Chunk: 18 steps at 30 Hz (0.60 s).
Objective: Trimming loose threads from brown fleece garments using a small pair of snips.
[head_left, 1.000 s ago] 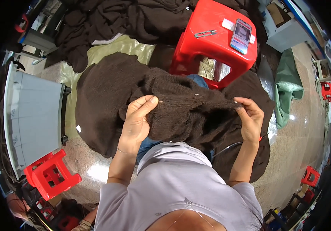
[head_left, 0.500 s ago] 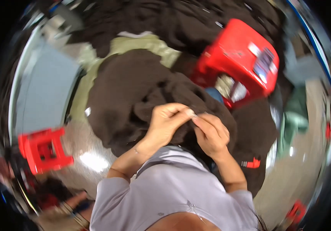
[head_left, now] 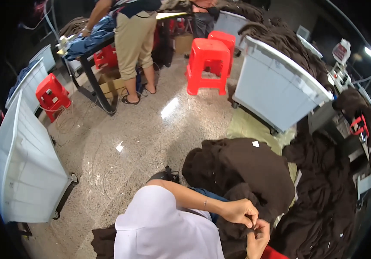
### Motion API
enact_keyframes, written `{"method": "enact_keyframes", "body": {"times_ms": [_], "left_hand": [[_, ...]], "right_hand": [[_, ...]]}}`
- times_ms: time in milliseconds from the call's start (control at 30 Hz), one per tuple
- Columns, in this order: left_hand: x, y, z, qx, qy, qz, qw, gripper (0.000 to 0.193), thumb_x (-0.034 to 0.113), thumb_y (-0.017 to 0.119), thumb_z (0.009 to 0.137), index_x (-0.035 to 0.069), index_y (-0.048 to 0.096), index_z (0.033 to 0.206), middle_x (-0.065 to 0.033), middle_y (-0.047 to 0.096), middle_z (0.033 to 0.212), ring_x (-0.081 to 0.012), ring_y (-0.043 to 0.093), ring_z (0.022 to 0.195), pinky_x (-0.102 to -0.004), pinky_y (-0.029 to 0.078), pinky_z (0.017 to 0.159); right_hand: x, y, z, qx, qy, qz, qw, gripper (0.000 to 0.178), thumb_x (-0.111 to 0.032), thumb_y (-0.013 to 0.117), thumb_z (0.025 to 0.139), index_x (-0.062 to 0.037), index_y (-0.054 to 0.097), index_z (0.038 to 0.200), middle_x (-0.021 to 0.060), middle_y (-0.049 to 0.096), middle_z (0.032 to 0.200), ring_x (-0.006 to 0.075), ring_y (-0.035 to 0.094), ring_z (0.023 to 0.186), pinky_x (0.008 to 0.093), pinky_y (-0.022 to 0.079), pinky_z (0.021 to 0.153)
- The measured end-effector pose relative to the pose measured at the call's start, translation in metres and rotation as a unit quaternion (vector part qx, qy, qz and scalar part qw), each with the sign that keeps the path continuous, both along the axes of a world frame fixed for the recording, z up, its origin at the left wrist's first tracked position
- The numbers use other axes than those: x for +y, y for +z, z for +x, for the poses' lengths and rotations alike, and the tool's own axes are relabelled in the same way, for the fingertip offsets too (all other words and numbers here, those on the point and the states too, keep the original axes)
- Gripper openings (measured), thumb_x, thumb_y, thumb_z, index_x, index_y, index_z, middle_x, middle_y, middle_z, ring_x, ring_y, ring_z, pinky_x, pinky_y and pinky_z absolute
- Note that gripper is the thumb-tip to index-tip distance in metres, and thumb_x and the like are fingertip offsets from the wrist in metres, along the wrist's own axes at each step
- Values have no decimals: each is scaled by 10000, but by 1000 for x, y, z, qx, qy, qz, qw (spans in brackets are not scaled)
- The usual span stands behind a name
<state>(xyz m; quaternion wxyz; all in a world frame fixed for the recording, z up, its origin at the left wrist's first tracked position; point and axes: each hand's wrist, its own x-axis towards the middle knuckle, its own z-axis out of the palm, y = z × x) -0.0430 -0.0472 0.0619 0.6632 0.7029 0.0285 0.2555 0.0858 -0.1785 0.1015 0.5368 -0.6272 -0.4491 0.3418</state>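
A heap of dark brown cloth (head_left: pixel 254 166) lies on my lap and spreads over the floor in front of me. Over it, at the lower right, my left hand (head_left: pixel 239 212) is closed, thumb and fingertips pressed together. Just below, almost touching it, my right hand (head_left: pixel 259 240) is closed in a pinch too. What the fingertips hold is too small to make out; dark brown shows between and behind them.
More brown cloth (head_left: pixel 319 198) covers the floor at right. A wheeled grey bin (head_left: pixel 276 82) piled with brown cloth and red stools (head_left: pixel 209 60) stand ahead. Another wheeled bin (head_left: pixel 30 168) is at left. A person (head_left: pixel 136 43) works at a table with blue cloth.
The view has swung left and up, bringing in the room, bins and a person. My hands now appear lower right, still close together and pinched.
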Motion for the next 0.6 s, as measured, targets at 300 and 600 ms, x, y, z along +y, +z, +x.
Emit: {"method": "enact_keyframes", "body": {"times_ms": [300,600], "left_hand": [[-4,0,-13,-35,25,-33,999,89,-64,666,770,-30,611,831,-72,665,779,-111,617,723,-267,477,660],[-23,-19,-9,-39,157,95,982,178,-4,606,863,8,655,1033,-121,678,941,-258,665,857,-325,511,752]], "right_hand": [[-16,-8,-9,-159,61,-75,983,82,-70,557,902,-6,603,882,29,552,656,140,462,570,303,403,508],[-7,-25,-37,-335,-147,110,924,148,-144,568,895,-8,623,910,184,586,728,312,544,610,387,472,599]]}}
